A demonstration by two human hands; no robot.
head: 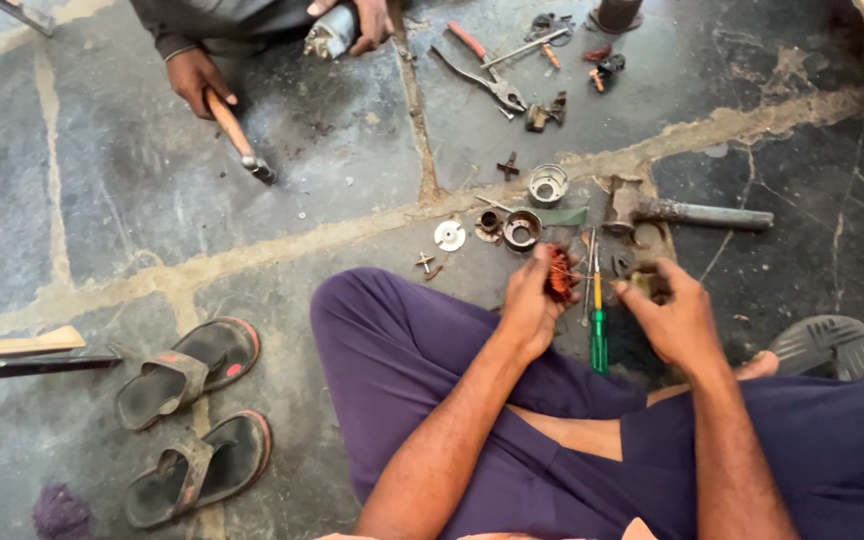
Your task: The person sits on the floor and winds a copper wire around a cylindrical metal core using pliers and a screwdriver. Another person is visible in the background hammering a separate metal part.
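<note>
Part in right hand (674,318) hidden by fingers; co-worker (242,22) cut off at top edge.

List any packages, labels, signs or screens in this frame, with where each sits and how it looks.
None in view: only loose tools and metal parts on the stone floor, a pair of sandals, and the person's hands at a copper-wound coil.

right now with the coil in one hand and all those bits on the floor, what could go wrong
1. The left hand grips the copper coil by its windings; the wire could get nicked or bent.
2. Washers, a bearing and screws lie loose on the cracked floor near the knee; a leg shift could scatter them.
3. Another person holds a hammer close by; a blow could send parts rolling.
</note>
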